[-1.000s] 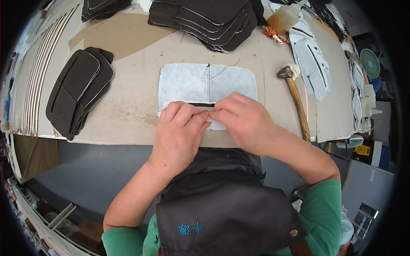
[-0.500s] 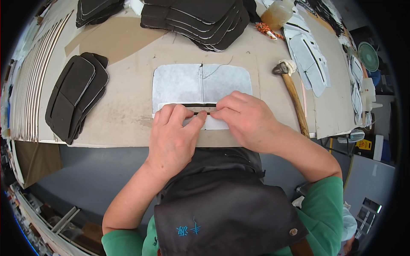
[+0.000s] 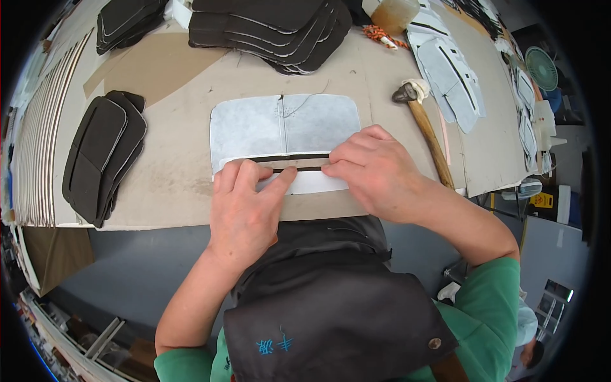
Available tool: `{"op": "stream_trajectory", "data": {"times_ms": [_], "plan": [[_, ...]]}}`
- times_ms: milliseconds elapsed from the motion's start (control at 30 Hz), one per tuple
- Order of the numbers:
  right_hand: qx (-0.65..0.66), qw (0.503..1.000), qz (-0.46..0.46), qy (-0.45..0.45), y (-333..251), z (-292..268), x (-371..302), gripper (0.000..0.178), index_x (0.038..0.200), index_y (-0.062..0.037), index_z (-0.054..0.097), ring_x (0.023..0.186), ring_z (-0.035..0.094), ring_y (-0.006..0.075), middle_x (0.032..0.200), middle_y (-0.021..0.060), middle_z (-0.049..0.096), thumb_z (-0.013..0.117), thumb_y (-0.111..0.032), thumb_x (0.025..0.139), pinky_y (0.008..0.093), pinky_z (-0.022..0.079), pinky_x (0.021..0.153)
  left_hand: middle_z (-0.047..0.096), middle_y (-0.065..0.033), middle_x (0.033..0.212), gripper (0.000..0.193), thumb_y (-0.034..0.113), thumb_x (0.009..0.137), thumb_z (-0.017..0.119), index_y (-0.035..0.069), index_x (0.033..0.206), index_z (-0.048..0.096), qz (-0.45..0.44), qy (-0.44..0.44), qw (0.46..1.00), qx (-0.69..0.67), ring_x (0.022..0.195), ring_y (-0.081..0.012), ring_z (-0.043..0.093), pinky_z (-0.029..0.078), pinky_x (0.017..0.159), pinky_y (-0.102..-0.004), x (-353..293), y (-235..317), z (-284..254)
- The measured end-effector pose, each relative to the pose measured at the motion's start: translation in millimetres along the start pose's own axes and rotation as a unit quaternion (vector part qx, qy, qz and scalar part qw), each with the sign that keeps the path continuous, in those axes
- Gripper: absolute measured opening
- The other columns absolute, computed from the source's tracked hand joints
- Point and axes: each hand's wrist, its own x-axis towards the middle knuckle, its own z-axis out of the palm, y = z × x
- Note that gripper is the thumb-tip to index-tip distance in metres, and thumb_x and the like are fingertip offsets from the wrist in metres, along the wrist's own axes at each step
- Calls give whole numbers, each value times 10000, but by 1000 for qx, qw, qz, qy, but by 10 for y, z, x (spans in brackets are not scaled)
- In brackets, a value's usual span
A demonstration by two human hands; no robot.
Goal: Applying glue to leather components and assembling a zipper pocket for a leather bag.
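Observation:
A grey-white fabric panel (image 3: pixel 280 124) with rounded corners lies flat on the brown worktable (image 3: pixel 184 172). A white strip with a narrow dark slot (image 3: pixel 299 162) runs along its near edge. My left hand (image 3: pixel 245 204) presses flat on the strip's left part, fingers together, fingertips at the slot. My right hand (image 3: pixel 372 169) presses on the strip's right end, fingertips meeting the slot from the other side. Neither hand grips anything; both push down on the panel.
A hammer (image 3: pixel 423 124) with a wooden handle lies right of the panel. Stacks of black cut pieces sit at the left (image 3: pixel 102 156) and at the back (image 3: pixel 267 25). White pattern pieces (image 3: pixel 452 70) and a tan bottle (image 3: pixel 394 13) lie far right.
The view has shifted a little, so the panel sits slightly lower in the picture. Both hands stay pressed on the strip, with my left fingers slid slightly along the slot.

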Motion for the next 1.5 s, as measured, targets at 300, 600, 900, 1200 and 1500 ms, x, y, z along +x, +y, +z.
{"op": "stream_trajectory", "data": {"times_ms": [300, 600, 900, 1200, 1500], "plan": [[-22, 1000, 16, 5, 70, -80, -186, 268, 961, -69, 681, 954, 601, 219, 950, 19, 638, 670, -5, 701, 381, 434, 919, 545, -34, 932, 375, 31, 748, 708, 150, 1101, 741, -7, 6, 1000, -9, 906, -240, 510, 409, 794, -369, 10, 6, 21], [125, 980, 100, 113, 121, -35, -312, 262, 944, -87, 722, 914, 617, 228, 985, 42, 681, 669, 62, 735, 354, 478, 840, 576, -47, 945, 348, 20, 760, 719, 118, 1092, 742, -16, 20, 1000, -16, 917, -252, 521, 430, 776, -366, 7, -3, -16], [232, 969, 85, 25, -326, 224, 509, 426, 1187, -34, 627, 1031, 619, 291, 1062, 105, 678, 666, 70, 776, 377, 513, 888, 609, -84, 1044, 428, 72, 740, 797, 68, 1133, 626, -90, 98, 991, -28, 973, -295, 546, 413, 845, -401, -168, -227, -330], [236, 970, 62, 8, -443, 453, 797, 428, 1174, -70, 594, 999, 586, 314, 1075, 88, 654, 616, 64, 768, 423, 442, 909, 616, -68, 1074, 388, 93, 748, 802, 78, 1105, 650, -129, 74, 986, -69, 1004, -290, 543, 413, 893, -392, -262, -353, -347], [251, 968, 25, 4, -353, 426, 737, 431, 1191, -73, 626, 1002, 611, 259, 1045, 49, 686, 630, 63, 782, 393, 448, 936, 601, -48, 1054, 274, 95, 778, 775, 99, 1044, 713, -116, 52, 990, -61, 1000, -269, 531, 405, 891, -383, -236, -367, -370]]}}
